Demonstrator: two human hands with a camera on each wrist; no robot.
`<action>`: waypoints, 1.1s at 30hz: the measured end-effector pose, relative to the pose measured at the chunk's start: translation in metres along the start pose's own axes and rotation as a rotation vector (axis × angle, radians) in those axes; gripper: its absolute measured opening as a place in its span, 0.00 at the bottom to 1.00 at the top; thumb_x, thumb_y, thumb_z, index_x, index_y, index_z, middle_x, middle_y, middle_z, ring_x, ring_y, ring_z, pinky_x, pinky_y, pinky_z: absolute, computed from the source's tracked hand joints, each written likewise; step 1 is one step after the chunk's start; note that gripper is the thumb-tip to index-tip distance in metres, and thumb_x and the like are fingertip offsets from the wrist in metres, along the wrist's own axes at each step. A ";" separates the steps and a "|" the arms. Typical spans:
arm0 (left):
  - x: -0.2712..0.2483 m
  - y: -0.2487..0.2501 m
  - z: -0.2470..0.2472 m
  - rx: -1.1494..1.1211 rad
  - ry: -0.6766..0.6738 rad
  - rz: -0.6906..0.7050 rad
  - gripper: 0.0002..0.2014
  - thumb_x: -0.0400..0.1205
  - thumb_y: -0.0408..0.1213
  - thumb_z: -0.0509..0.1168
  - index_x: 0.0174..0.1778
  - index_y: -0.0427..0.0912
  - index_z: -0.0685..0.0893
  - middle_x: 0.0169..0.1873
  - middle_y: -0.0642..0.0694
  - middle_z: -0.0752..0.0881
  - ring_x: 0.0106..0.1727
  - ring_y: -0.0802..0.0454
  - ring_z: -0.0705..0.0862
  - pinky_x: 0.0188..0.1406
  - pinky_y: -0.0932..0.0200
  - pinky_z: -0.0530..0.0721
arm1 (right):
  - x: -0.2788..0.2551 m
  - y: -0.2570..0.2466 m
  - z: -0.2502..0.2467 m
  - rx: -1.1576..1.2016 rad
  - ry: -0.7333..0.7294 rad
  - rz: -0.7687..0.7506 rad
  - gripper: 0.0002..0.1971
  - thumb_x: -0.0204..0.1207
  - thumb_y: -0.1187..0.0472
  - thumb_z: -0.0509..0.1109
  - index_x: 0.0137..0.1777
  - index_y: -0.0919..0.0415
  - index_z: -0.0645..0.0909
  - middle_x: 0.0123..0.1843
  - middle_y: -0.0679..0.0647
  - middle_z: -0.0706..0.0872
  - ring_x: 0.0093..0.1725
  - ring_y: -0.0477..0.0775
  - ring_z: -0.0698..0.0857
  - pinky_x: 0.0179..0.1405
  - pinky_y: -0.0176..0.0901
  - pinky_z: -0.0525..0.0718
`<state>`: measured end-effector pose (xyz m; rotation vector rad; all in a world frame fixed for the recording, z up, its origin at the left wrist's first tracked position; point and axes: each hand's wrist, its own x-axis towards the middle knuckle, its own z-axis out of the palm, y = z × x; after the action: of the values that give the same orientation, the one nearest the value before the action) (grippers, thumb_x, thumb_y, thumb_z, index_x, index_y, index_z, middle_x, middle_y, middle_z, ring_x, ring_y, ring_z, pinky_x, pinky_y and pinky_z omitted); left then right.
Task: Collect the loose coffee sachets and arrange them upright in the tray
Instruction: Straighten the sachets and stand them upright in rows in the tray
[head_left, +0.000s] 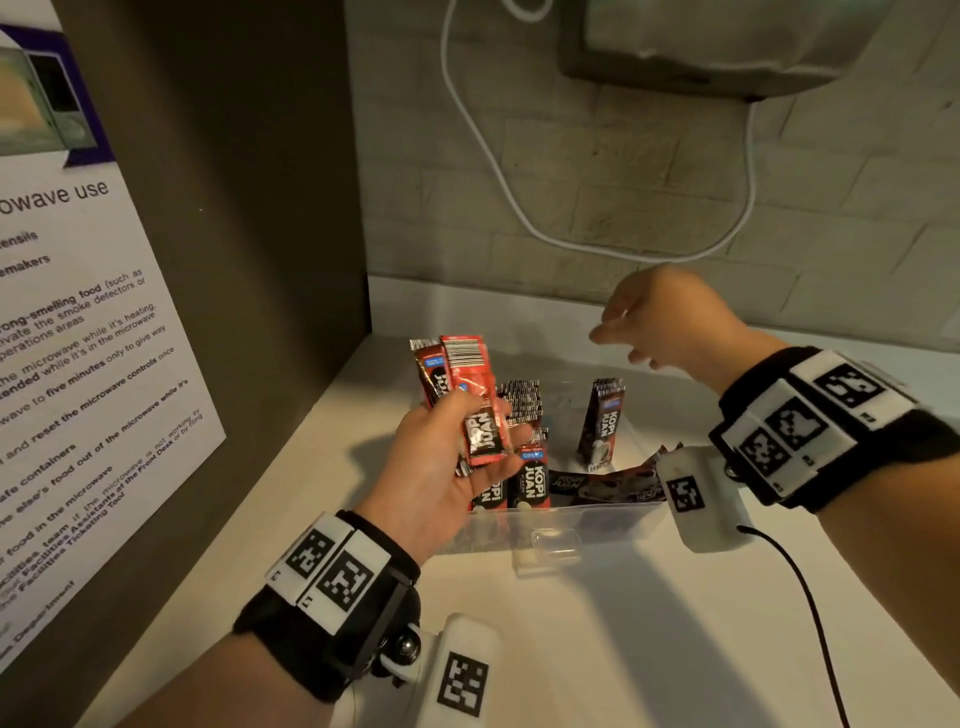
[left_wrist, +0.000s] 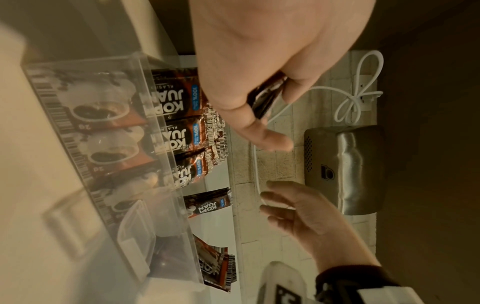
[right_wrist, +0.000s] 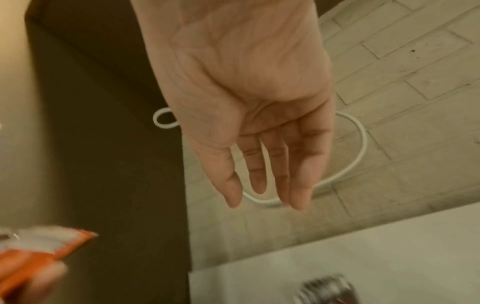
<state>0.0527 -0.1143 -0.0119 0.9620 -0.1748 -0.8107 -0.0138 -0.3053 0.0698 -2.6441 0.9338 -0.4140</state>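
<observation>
From the head camera I see my left hand (head_left: 447, 467) gripping a few red-and-black foil coffee sachets (head_left: 470, 402) above the clear plastic tray (head_left: 597, 519), where others stand upright. The left wrist view shows fingers (left_wrist: 259, 133) curled round them. On the right wrist view, my right hand (right_wrist: 249, 102) hangs spread, holding nothing.

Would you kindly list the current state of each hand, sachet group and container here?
Left hand: grips a bunch of red coffee sachets above the tray.
Right hand: open, holding nothing, raised over the tray.
Clear plastic tray: partly filled.
Upright sachets at the tray's left: standing.
Leaning sachet stack: standing, tilted.
Flat sachets at the tray's right: lying down.
</observation>
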 end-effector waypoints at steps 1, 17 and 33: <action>-0.001 -0.001 0.001 0.024 -0.014 -0.001 0.11 0.83 0.34 0.65 0.61 0.40 0.82 0.44 0.41 0.92 0.38 0.48 0.92 0.22 0.62 0.85 | -0.004 -0.007 -0.002 0.149 -0.002 -0.008 0.11 0.72 0.56 0.76 0.46 0.64 0.85 0.40 0.61 0.89 0.37 0.59 0.89 0.36 0.51 0.87; 0.005 0.015 -0.010 -0.083 0.095 -0.017 0.13 0.72 0.49 0.72 0.45 0.45 0.84 0.39 0.45 0.90 0.37 0.52 0.90 0.18 0.68 0.79 | -0.024 -0.028 0.004 1.050 -0.287 -0.392 0.11 0.56 0.80 0.76 0.31 0.64 0.86 0.39 0.58 0.91 0.39 0.51 0.89 0.45 0.38 0.89; 0.010 0.028 -0.010 -0.295 0.065 0.132 0.09 0.77 0.28 0.71 0.39 0.47 0.82 0.36 0.45 0.90 0.32 0.55 0.88 0.24 0.67 0.83 | -0.028 -0.012 0.013 0.953 -0.588 -0.450 0.21 0.49 0.55 0.87 0.43 0.61 0.89 0.41 0.60 0.91 0.38 0.54 0.90 0.35 0.38 0.88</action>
<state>0.0795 -0.1061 0.0018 0.6901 -0.0591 -0.6614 -0.0234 -0.2755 0.0579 -1.8541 -0.0787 -0.0982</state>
